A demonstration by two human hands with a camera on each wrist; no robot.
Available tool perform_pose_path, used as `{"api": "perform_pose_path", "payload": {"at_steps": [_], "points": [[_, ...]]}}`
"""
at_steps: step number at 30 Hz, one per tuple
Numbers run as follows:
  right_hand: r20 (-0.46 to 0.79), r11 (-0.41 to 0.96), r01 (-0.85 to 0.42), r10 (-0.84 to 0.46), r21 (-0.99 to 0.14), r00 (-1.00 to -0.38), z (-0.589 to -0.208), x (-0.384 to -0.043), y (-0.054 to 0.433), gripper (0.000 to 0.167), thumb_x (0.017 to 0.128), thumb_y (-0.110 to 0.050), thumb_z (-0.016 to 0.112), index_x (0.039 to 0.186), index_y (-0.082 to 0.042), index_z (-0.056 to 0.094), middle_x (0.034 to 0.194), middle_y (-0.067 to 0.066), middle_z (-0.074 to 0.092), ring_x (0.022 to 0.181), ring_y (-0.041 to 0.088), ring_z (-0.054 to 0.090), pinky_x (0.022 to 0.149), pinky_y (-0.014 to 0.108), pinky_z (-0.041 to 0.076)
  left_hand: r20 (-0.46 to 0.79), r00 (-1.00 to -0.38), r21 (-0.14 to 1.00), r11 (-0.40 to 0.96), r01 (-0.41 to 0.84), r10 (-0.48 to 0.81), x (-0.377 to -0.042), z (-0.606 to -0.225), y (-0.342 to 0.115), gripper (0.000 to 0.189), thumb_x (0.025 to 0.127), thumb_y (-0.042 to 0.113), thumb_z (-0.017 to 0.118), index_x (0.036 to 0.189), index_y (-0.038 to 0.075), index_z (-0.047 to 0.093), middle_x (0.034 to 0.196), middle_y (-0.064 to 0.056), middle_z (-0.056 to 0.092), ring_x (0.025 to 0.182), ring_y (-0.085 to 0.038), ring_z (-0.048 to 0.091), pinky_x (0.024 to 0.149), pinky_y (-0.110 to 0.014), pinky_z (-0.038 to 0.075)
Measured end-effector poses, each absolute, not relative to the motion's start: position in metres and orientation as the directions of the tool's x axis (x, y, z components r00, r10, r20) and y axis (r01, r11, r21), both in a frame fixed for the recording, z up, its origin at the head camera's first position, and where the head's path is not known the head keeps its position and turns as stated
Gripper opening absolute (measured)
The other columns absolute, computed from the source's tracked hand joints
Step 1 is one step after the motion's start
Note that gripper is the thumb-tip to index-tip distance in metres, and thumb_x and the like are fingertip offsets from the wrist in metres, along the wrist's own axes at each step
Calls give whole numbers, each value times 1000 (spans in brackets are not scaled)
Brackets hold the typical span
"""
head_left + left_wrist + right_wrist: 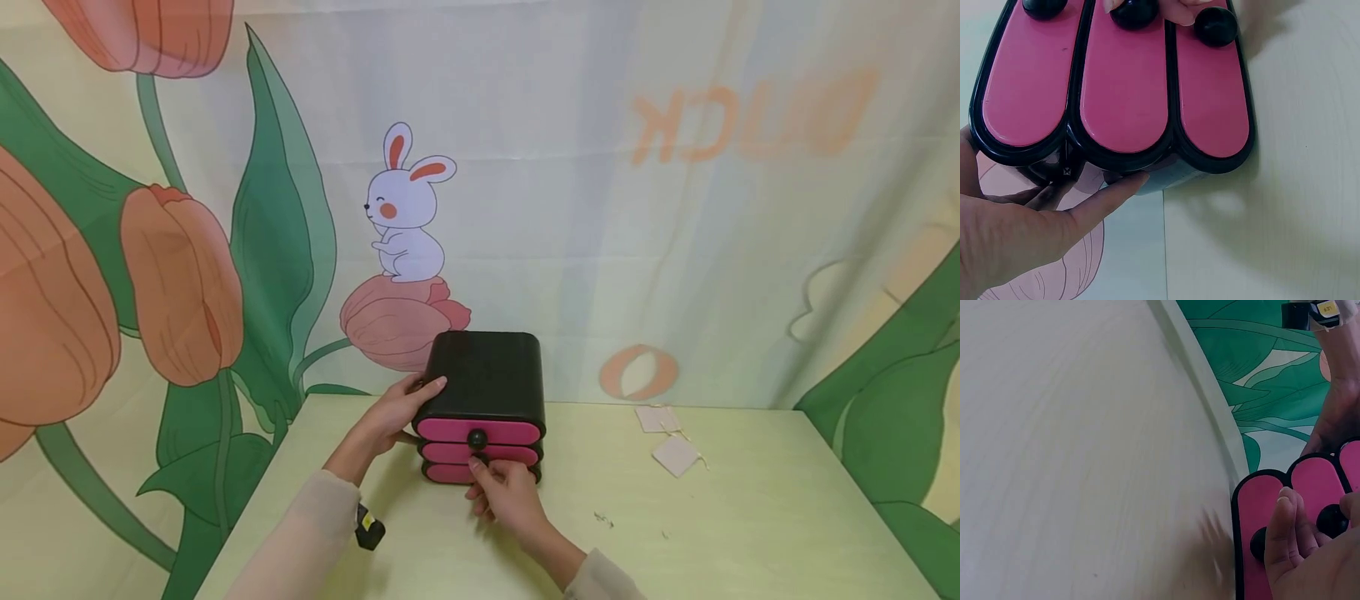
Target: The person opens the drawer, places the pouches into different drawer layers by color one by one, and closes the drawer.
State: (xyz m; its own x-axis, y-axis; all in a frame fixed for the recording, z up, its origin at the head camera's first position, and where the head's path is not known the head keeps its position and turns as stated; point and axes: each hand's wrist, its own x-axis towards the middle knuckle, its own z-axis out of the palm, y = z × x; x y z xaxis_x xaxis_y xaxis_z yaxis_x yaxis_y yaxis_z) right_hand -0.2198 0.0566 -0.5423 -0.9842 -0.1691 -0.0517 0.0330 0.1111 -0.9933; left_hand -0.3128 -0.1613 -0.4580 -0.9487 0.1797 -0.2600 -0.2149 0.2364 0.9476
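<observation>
A small black drawer box (486,375) with three pink drawer fronts stands on the table near the back cloth. My left hand (393,417) holds its left side, thumb on the top edge. In the left wrist view, fingers (1107,197) of that hand lie along the side of the box. At the front, my right hand (513,500) pinches the round black knob (1135,12) of the middle drawer. The top knob (477,439) is untouched; the bottom knob (1215,27) sits beside the right fingers. All three drawers look closed.
Two small pale square tags (677,456) with strings lie on the table (750,517) to the right. Tiny scraps (603,520) lie nearer the front. Behind the table hangs a printed cloth (540,208) with tulips and a rabbit.
</observation>
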Motion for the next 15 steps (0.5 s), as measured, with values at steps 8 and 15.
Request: {"api": "perform_pose_path", "payload": {"at_steps": [8, 15], "points": [[-65, 137, 43, -166, -990, -984, -547, -219, 59, 54, 105, -47, 66, 92, 6, 72, 80, 16, 75, 55, 15, 63, 51, 33, 59, -252, -950, 950, 236, -206, 184, -314, -459, -161, 96, 98, 63, 66, 167, 11, 26, 159, -22, 47, 135, -43, 55, 95, -73, 52], [-87, 250, 40, -177, -967, -980, -568, -219, 68, 47, 101, -40, 74, 86, 4, 74, 68, 12, 70, 46, 12, 57, 43, 25, 50, -260, -949, 947, 236, -215, 177, -313, -460, -161, 97, 97, 64, 67, 168, 12, 25, 160, -22, 46, 136, -44, 54, 97, -73, 51]]}}
